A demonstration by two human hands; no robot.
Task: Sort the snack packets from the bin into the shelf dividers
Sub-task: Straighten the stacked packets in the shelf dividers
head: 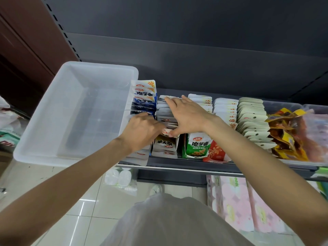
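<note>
A translucent plastic bin (53,125) is seen at the left end of the shelf (177,164), tilted toward the camera, with no packets visible inside it. Just to its right, snack packets are lined up in rows running front to back. The blue-and-white row (144,96) stands next to the bin wall, and the grey-and-white row (166,112) is being worked on beside it.

The left hand (142,134) is reached into the gap between these two rows, fingers curled down among the packets near the front; whether a packet is actually gripped cannot be told. The right hand (186,116) is spread flat over the grey-and-white row, fingers straight and stretched to the back packets, thumb pressed against a packet (166,133) at the front. Nothing is clenched there.

Further right, a green packet (197,145) and a red packet (215,151) are stood at the shelf front, then white rows (253,119), then yellow-and-brown wrapped snacks (287,134) heaped in a clear tray. Pink-patterned packs (236,201) are stacked below.
</note>
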